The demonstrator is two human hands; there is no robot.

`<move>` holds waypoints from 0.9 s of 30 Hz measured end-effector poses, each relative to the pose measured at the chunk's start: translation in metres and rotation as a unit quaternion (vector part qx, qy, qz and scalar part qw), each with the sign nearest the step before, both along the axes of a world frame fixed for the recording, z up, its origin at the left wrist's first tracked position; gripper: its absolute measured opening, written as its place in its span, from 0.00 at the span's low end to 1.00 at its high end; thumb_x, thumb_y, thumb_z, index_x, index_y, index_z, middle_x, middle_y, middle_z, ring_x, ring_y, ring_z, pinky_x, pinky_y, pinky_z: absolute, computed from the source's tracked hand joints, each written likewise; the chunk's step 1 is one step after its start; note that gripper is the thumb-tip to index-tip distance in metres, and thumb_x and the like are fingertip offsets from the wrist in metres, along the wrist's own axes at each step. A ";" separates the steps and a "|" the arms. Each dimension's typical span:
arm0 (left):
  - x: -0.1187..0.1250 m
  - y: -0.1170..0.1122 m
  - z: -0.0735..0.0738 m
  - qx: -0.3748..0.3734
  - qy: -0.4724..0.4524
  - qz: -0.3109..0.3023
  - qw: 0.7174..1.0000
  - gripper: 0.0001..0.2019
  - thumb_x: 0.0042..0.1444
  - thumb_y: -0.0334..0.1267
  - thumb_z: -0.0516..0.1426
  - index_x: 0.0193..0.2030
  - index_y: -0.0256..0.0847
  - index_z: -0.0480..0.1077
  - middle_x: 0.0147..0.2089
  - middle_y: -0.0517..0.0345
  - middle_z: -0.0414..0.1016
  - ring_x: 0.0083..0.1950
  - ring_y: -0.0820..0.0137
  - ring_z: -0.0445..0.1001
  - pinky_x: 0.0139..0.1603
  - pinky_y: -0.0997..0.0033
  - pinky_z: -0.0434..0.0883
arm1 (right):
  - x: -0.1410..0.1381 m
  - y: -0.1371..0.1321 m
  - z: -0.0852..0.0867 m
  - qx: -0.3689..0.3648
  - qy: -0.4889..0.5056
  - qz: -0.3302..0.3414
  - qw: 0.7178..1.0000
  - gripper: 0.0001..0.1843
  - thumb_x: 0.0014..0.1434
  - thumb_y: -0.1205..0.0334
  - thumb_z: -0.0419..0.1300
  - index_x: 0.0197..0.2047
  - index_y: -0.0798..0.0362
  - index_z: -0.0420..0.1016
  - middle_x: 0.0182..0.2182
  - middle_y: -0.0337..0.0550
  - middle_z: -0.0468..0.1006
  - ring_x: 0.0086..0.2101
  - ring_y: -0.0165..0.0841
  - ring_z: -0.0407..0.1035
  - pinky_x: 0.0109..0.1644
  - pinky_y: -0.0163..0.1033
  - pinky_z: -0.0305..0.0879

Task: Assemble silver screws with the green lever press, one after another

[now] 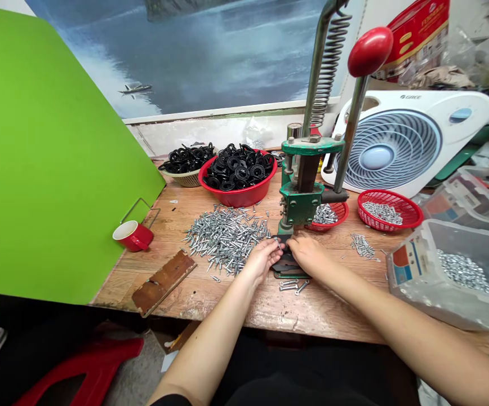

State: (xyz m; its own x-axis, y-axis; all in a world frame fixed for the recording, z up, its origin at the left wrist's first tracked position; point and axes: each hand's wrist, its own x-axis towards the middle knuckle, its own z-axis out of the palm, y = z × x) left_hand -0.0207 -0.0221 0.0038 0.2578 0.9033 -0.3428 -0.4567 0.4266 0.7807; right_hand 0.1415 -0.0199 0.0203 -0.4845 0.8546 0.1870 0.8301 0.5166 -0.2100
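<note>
My left hand [265, 257] is at the left of the base of a green hand press [299, 204], with thumb and fingers pinched on a small metal bolt [279, 245]. Close by, my right hand [307, 249] reaches in under the press head with its fingers closed; whatever they grip is hidden. Between and below the hands shows the dark press base [289, 266]. Several eye bolts [289, 285] lie on the table just in front of it. To the left spreads a large heap of silvery bolts [227, 237].
A red bowl [238, 197] of black rings stands behind the heap. The press lever's red knob [370, 52] rises at the right, before a white fan [409, 146]. Red baskets [390, 225] and a clear bin [422, 282] hold metal parts. A red mug [132, 237] stands left.
</note>
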 end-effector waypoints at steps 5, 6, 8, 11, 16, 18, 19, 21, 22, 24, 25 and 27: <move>0.002 0.003 -0.002 -0.002 0.006 -0.008 1.000 0.10 0.49 0.35 0.60 0.38 0.35 0.70 0.35 0.53 0.75 0.29 0.80 0.73 0.30 0.83 0.69 | 0.003 -0.002 0.002 0.008 0.020 0.005 1.000 0.11 0.59 0.66 0.47 0.37 0.56 0.69 0.38 0.52 0.68 0.47 0.42 0.58 0.48 0.46 0.59; 0.002 0.003 -0.002 -0.001 0.010 -0.009 1.000 0.10 0.49 0.35 0.60 0.38 0.35 0.70 0.35 0.53 0.75 0.29 0.80 0.73 0.30 0.83 0.69 | 0.005 -0.003 0.001 0.012 0.025 0.010 1.000 0.11 0.59 0.65 0.47 0.39 0.55 0.69 0.39 0.52 0.68 0.48 0.41 0.57 0.49 0.46 0.59; 0.004 0.006 -0.001 0.001 0.020 -0.006 1.000 0.10 0.49 0.35 0.60 0.38 0.35 0.70 0.35 0.54 0.75 0.29 0.80 0.72 0.30 0.84 0.69 | 0.010 -0.004 -0.003 0.009 0.046 0.008 0.999 0.13 0.58 0.65 0.48 0.45 0.54 0.68 0.43 0.51 0.67 0.49 0.40 0.58 0.50 0.45 0.60; 0.007 0.011 0.001 0.016 0.040 0.003 0.999 0.10 0.48 0.35 0.60 0.38 0.35 0.70 0.36 0.54 0.75 0.29 0.81 0.72 0.31 0.83 0.69 | 0.014 -0.004 -0.015 -0.024 0.125 -0.018 0.992 0.18 0.56 0.66 0.50 0.50 0.55 0.64 0.47 0.49 0.66 0.48 0.35 0.60 0.52 0.42 0.59; 0.016 0.019 0.004 0.090 0.095 -0.009 0.991 0.13 0.47 0.38 0.60 0.39 0.35 0.70 0.36 0.54 0.75 0.29 0.79 0.71 0.29 0.82 0.67 | 0.005 -0.002 -0.029 -0.061 0.230 -0.104 0.966 0.17 0.53 0.66 0.50 0.48 0.55 0.64 0.45 0.46 0.69 0.45 0.35 0.63 0.51 0.41 0.59; 0.021 0.022 0.005 0.118 0.126 -0.011 0.985 0.14 0.47 0.38 0.60 0.40 0.35 0.70 0.35 0.54 0.75 0.29 0.78 0.70 0.27 0.82 0.66 | 0.000 -0.002 -0.031 -0.059 0.243 -0.132 0.959 0.16 0.51 0.66 0.51 0.45 0.55 0.65 0.42 0.46 0.70 0.43 0.35 0.64 0.49 0.41 0.60; 0.024 0.023 0.005 0.131 0.139 -0.012 0.982 0.14 0.47 0.39 0.60 0.40 0.35 0.70 0.34 0.55 0.75 0.28 0.77 0.70 0.26 0.81 0.65 | -0.002 -0.002 -0.031 -0.056 0.245 -0.142 0.958 0.15 0.50 0.66 0.51 0.43 0.55 0.66 0.41 0.46 0.70 0.42 0.35 0.64 0.48 0.41 0.60; 0.028 0.024 0.005 0.152 0.161 -0.013 0.975 0.14 0.47 0.39 0.59 0.40 0.35 0.70 0.34 0.55 0.76 0.27 0.77 0.70 0.26 0.80 0.65 | -0.004 -0.003 -0.032 -0.051 0.246 -0.150 0.956 0.15 0.50 0.66 0.51 0.43 0.56 0.66 0.41 0.46 0.70 0.42 0.36 0.64 0.48 0.41 0.60; 0.030 0.024 0.004 0.160 0.172 -0.013 0.972 0.13 0.47 0.39 0.59 0.40 0.35 0.70 0.34 0.55 0.76 0.27 0.76 0.70 0.27 0.79 0.65 | -0.004 -0.003 -0.033 -0.050 0.247 -0.151 0.956 0.15 0.50 0.65 0.51 0.43 0.56 0.65 0.41 0.47 0.70 0.41 0.36 0.64 0.48 0.41 0.60; 0.033 0.023 0.003 0.178 0.196 -0.010 0.964 0.13 0.48 0.38 0.58 0.40 0.35 0.70 0.35 0.55 0.76 0.29 0.74 0.71 0.29 0.77 0.67 | -0.002 -0.004 -0.034 -0.051 0.251 -0.150 0.955 0.16 0.51 0.64 0.51 0.44 0.56 0.64 0.41 0.47 0.70 0.42 0.35 0.64 0.48 0.41 0.60; 0.033 0.022 0.003 0.192 0.213 -0.007 0.958 0.12 0.49 0.38 0.58 0.40 0.36 0.70 0.36 0.54 0.76 0.31 0.73 0.72 0.31 0.75 0.67 | -0.001 -0.005 -0.034 -0.051 0.253 -0.151 0.954 0.16 0.51 0.63 0.51 0.45 0.56 0.64 0.42 0.47 0.70 0.42 0.35 0.64 0.48 0.41 0.60; 0.033 0.021 0.002 0.228 0.262 -0.003 0.938 0.13 0.49 0.39 0.57 0.41 0.37 0.70 0.37 0.54 0.76 0.35 0.70 0.73 0.35 0.73 0.68 | 0.001 -0.005 -0.034 -0.050 0.252 -0.153 0.954 0.17 0.51 0.63 0.51 0.46 0.57 0.63 0.42 0.48 0.70 0.42 0.36 0.65 0.48 0.41 0.60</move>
